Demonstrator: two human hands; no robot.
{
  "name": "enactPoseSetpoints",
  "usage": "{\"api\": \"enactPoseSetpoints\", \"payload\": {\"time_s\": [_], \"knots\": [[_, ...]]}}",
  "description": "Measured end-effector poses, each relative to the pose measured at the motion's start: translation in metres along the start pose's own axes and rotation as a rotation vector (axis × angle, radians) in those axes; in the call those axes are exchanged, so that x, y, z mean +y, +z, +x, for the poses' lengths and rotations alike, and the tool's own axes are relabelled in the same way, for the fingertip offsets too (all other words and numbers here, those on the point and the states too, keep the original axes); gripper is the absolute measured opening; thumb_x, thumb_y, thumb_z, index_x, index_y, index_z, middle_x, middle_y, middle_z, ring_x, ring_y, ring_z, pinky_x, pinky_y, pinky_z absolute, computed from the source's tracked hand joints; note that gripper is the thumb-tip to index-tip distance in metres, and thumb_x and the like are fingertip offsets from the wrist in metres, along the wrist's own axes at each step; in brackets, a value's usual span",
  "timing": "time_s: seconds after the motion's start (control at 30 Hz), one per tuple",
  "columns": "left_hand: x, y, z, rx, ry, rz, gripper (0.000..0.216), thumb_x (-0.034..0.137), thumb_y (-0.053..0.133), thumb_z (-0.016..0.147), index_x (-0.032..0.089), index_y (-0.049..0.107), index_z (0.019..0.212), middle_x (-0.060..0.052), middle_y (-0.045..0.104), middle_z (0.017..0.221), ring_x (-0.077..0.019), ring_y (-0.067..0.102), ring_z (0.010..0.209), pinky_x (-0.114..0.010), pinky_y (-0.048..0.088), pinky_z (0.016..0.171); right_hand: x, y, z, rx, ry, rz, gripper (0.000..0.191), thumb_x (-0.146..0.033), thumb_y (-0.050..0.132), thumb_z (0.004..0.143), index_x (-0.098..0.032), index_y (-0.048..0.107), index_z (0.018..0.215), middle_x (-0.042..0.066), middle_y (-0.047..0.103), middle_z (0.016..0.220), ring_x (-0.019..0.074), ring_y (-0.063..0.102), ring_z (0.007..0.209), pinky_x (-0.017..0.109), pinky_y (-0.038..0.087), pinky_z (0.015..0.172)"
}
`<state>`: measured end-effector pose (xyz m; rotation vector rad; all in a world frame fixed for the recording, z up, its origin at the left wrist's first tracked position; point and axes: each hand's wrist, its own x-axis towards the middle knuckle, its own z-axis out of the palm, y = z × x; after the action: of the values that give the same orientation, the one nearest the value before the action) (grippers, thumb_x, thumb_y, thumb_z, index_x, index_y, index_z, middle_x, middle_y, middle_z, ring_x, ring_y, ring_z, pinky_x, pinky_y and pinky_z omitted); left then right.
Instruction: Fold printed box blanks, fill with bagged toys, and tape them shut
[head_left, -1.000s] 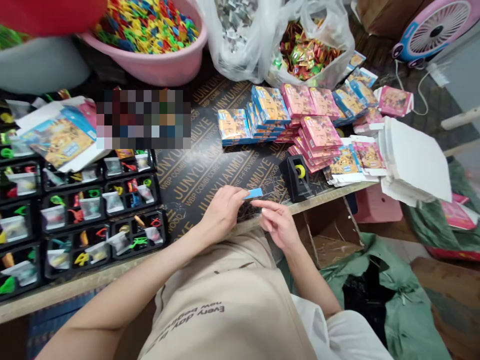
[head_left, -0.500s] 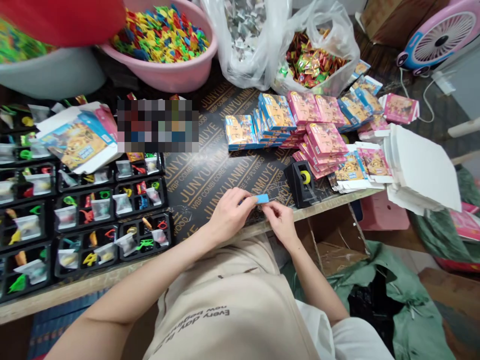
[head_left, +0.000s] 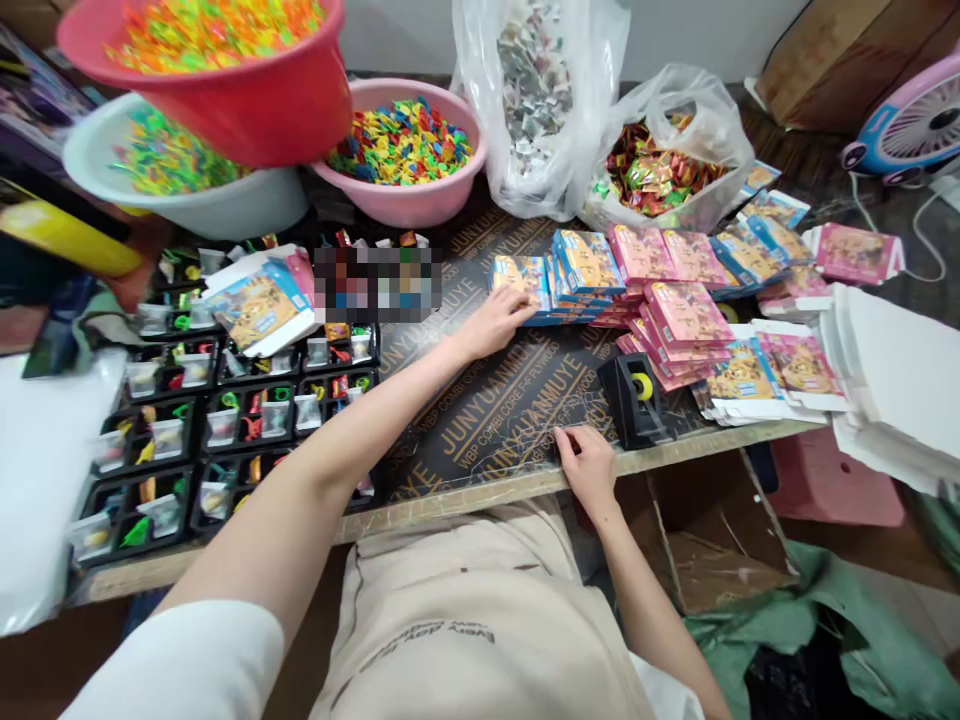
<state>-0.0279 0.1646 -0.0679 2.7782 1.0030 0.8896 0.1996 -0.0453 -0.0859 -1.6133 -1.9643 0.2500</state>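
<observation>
My left hand (head_left: 496,322) reaches out to the left end of the box stacks. Its fingers lie over a small blue printed box (head_left: 517,272) on top of the blue stack, with the thumb at the near side. Part of that box is hidden under the fingers. My right hand (head_left: 589,465) rests at the table's front edge, fingers curled together, with nothing visible in them. Just right of it stands a black tape dispenser (head_left: 626,400) with a yellow core. Pink printed boxes (head_left: 686,315) are piled beside the blue ones.
Black trays (head_left: 251,415) of small toys and sachets cover the left side, with flattened cartons (head_left: 259,300) on top. Behind are a red tub (head_left: 247,100), a pink tub (head_left: 405,200) and plastic bags (head_left: 540,180). White flat cartons (head_left: 892,380) and a fan (head_left: 915,125) are right.
My left hand has carried the blue box from the table's front edge forward to the blue stack. My right hand has let go of it and stayed near the edge. The view has shifted left.
</observation>
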Motion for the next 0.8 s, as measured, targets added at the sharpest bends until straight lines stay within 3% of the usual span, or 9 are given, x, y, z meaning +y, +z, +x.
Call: {"api": "enactPoseSetpoints", "payload": {"time_s": [0.07, 0.13, 0.27, 0.37, 0.43, 0.5, 0.57, 0.67, 0.8], "knots": [[0.002, -0.009, -0.016, 0.008, -0.038, -0.004, 0.043, 0.012, 0.045, 0.088, 0.019, 0.061, 0.127, -0.015, 0.059, 0.135, -0.0247, 0.051, 0.13, -0.054, 0.037, 0.114, 0.003, 0.001, -0.001, 0.01, -0.027, 0.004, 0.03, -0.033, 0.055, 0.099, -0.017, 0.069, 0.078, 0.006, 0.07, 0.073, 0.0179, 0.063, 0.069, 0.029, 0.047, 0.07], [-0.005, -0.035, -0.043, 0.092, -0.187, 0.056, 0.044, 0.013, 0.046, 0.087, 0.022, 0.061, 0.127, -0.012, 0.057, 0.14, -0.0241, 0.049, 0.134, -0.055, 0.032, 0.117, 0.007, 0.002, -0.002, 0.023, -0.057, 0.012, 0.028, -0.033, 0.056, 0.098, -0.017, 0.069, 0.079, 0.005, 0.07, 0.073, 0.0175, 0.064, 0.069, 0.028, 0.047, 0.07], [-0.043, -0.122, -0.114, 0.218, -0.84, 0.346, 0.037, 0.031, 0.054, 0.088, 0.017, 0.065, 0.121, -0.017, 0.058, 0.137, -0.0304, 0.051, 0.132, -0.049, 0.037, 0.114, 0.011, 0.005, -0.002, 0.03, -0.091, 0.022, 0.027, -0.034, 0.058, 0.097, -0.016, 0.07, 0.08, 0.005, 0.07, 0.072, 0.0165, 0.063, 0.065, 0.028, 0.046, 0.069], [-0.068, -0.183, -0.162, 0.115, -1.303, 0.555, 0.074, 0.058, 0.064, 0.081, 0.011, 0.053, 0.137, -0.027, 0.051, 0.142, -0.0437, 0.046, 0.134, -0.056, 0.036, 0.112, 0.01, 0.005, -0.001, 0.016, -0.096, 0.014, 0.03, -0.036, 0.057, 0.097, -0.016, 0.07, 0.08, 0.004, 0.069, 0.071, 0.0158, 0.062, 0.063, 0.027, 0.045, 0.067], [-0.076, -0.206, -0.184, -0.053, -1.51, 0.566, 0.096, 0.068, 0.065, 0.075, 0.008, 0.042, 0.145, -0.032, 0.054, 0.136, -0.0489, 0.049, 0.129, -0.059, 0.039, 0.106, 0.009, 0.004, -0.001, 0.015, -0.101, -0.005, 0.032, -0.038, 0.056, 0.098, -0.016, 0.07, 0.079, 0.004, 0.069, 0.071, 0.0157, 0.062, 0.063, 0.027, 0.045, 0.066], [-0.078, -0.214, -0.197, -0.198, -1.6, 0.508, 0.101, 0.072, 0.064, 0.072, 0.006, 0.04, 0.145, -0.033, 0.058, 0.13, -0.0491, 0.055, 0.123, -0.057, 0.044, 0.1, 0.008, 0.004, -0.001, 0.015, -0.094, -0.022, 0.033, -0.039, 0.056, 0.098, -0.016, 0.07, 0.079, 0.005, 0.069, 0.072, 0.0158, 0.062, 0.062, 0.028, 0.045, 0.066], [-0.078, -0.215, -0.201, -0.254, -1.601, 0.481, 0.096, 0.074, 0.063, 0.072, 0.008, 0.047, 0.138, -0.031, 0.061, 0.127, -0.0477, 0.059, 0.119, -0.053, 0.047, 0.096, 0.008, 0.004, -0.001, 0.013, -0.078, -0.027, 0.034, -0.04, 0.055, 0.098, -0.017, 0.07, 0.078, 0.005, 0.069, 0.071, 0.0164, 0.062, 0.062, 0.028, 0.045, 0.065], [-0.077, -0.214, -0.202, -0.222, -1.58, 0.532, 0.09, 0.075, 0.066, 0.069, 0.01, 0.051, 0.13, -0.03, 0.063, 0.125, -0.0477, 0.06, 0.116, -0.052, 0.048, 0.094, 0.008, 0.005, -0.001, 0.011, -0.063, -0.026, 0.036, -0.042, 0.054, 0.098, -0.017, 0.07, 0.077, 0.006, 0.07, 0.07, 0.0176, 0.062, 0.061, 0.029, 0.045, 0.065], [-0.079, -0.217, -0.206, -0.17, -1.586, 0.516, 0.095, 0.068, 0.073, 0.066, 0.011, 0.043, 0.136, -0.031, 0.061, 0.126, -0.0471, 0.061, 0.116, -0.052, 0.048, 0.094, 0.007, 0.004, -0.001, 0.018, -0.073, -0.032, 0.036, -0.041, 0.054, 0.098, -0.017, 0.07, 0.077, 0.006, 0.07, 0.071, 0.0177, 0.063, 0.061, 0.029, 0.045, 0.064]]}}
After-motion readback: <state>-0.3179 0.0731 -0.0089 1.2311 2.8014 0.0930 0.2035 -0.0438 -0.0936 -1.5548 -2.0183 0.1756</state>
